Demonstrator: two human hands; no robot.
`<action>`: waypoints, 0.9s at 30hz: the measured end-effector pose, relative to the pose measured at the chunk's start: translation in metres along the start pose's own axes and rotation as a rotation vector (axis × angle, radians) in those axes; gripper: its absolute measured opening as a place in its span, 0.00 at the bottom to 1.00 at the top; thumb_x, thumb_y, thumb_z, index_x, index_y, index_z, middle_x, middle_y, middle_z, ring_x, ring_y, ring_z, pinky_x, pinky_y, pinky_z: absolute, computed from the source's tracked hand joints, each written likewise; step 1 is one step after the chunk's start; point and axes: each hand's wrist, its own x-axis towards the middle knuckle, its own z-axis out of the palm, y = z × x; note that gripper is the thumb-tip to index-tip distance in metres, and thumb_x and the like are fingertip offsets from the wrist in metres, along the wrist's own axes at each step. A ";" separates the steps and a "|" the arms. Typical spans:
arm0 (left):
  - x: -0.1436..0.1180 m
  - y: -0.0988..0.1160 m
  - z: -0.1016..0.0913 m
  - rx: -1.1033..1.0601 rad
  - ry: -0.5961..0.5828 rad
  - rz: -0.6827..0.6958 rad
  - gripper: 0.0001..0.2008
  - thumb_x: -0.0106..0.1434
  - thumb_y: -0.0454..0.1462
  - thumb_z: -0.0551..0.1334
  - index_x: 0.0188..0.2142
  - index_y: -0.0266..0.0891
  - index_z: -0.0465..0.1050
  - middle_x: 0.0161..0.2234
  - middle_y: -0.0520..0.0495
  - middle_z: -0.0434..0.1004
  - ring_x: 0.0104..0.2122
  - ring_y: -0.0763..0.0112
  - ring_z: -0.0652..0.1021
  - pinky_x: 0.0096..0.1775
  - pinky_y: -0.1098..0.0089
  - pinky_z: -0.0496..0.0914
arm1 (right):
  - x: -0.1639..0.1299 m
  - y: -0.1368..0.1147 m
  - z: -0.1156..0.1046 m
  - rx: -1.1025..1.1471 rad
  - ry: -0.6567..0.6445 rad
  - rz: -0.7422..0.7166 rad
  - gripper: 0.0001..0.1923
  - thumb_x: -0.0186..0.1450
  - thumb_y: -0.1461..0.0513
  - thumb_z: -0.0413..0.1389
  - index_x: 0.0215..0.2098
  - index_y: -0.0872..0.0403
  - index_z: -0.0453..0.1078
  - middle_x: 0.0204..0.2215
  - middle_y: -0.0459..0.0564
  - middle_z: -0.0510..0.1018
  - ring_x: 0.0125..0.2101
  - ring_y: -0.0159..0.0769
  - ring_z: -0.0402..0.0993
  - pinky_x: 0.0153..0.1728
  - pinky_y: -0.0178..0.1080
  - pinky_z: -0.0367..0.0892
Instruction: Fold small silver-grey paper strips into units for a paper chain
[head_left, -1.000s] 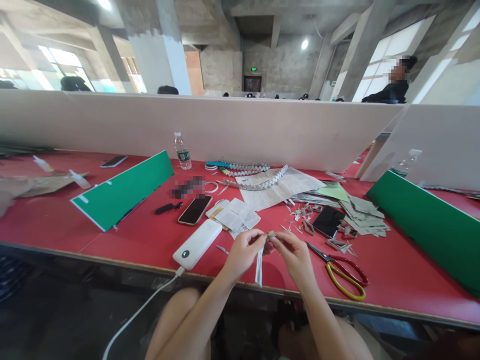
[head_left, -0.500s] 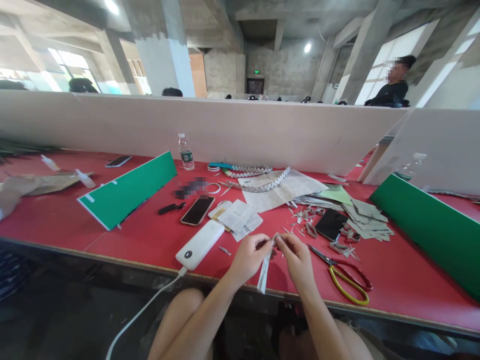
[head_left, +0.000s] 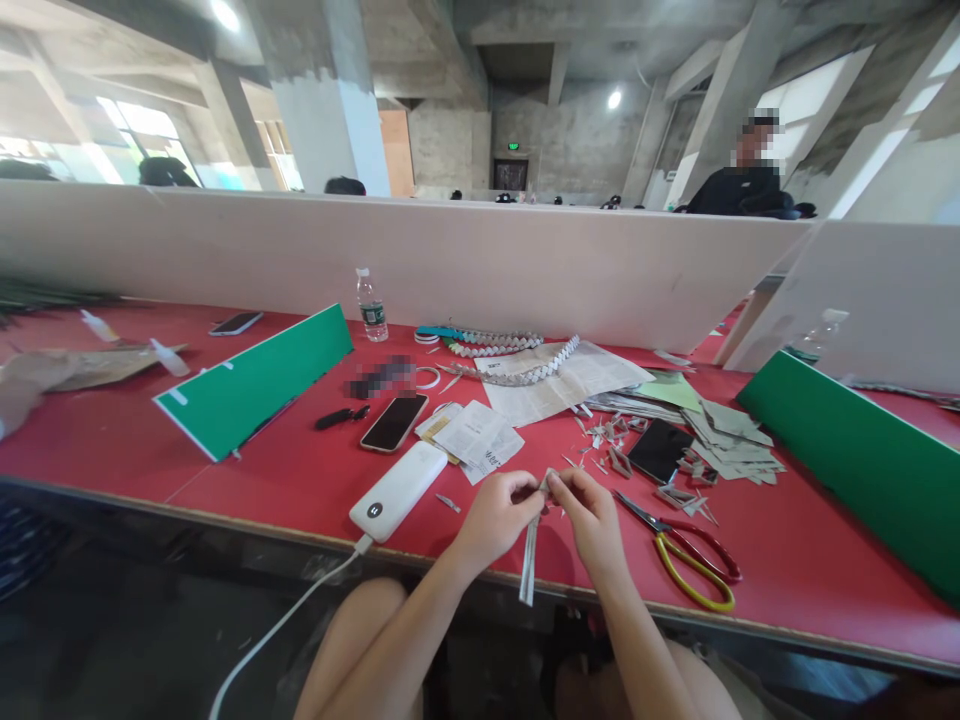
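My left hand pinches a narrow folded paper strip, whose loose end hangs down past the table's front edge. My right hand meets it at the strip's upper end, thumb and fingers closed on the paper. The exact fold between the fingertips is too small to make out. To the right of my right hand lie scissors with one red and one yellow handle. Beyond my hands are small folded paper pieces and scraps around a dark flat device. Cut newspaper sheets lie beyond my left hand.
A white power bank with a cable and a phone lie at left. Green dividers stand on both sides. Woven paper chains, newspaper and a water bottle sit near the white partition.
The hanging strip has swung slightly and now points more nearly straight down. My hands stay in almost the same place. Beyond the partition, a person in black has moved left.
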 end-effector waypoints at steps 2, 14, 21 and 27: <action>-0.001 -0.001 0.001 0.033 0.018 0.003 0.10 0.58 0.39 0.55 0.24 0.37 0.67 0.22 0.52 0.70 0.28 0.70 0.74 0.31 0.73 0.65 | 0.000 0.001 0.001 0.016 -0.013 0.013 0.13 0.61 0.55 0.53 0.25 0.55 0.68 0.21 0.46 0.71 0.25 0.33 0.67 0.29 0.34 0.62; 0.081 0.008 -0.114 0.796 0.526 -0.160 0.15 0.61 0.45 0.54 0.41 0.41 0.72 0.37 0.46 0.78 0.37 0.65 0.76 0.38 0.70 0.67 | 0.004 -0.004 -0.007 -0.204 0.087 -0.035 0.14 0.62 0.53 0.51 0.27 0.54 0.67 0.24 0.46 0.70 0.28 0.33 0.65 0.30 0.33 0.60; 0.090 -0.063 -0.284 0.946 0.580 -0.585 0.62 0.39 0.49 0.71 0.64 0.32 0.34 0.60 0.25 0.52 0.58 0.40 0.58 0.53 0.54 0.58 | 0.004 0.008 -0.008 -0.266 -0.003 0.020 0.13 0.63 0.52 0.51 0.29 0.53 0.68 0.27 0.48 0.73 0.30 0.36 0.68 0.32 0.35 0.61; 0.094 -0.125 -0.312 0.839 0.602 -0.593 0.60 0.46 0.52 0.66 0.63 0.36 0.24 0.58 0.26 0.57 0.57 0.45 0.62 0.49 0.57 0.64 | 0.010 0.011 0.003 -0.265 -0.012 0.011 0.14 0.63 0.52 0.50 0.28 0.53 0.68 0.26 0.49 0.72 0.30 0.37 0.68 0.31 0.35 0.62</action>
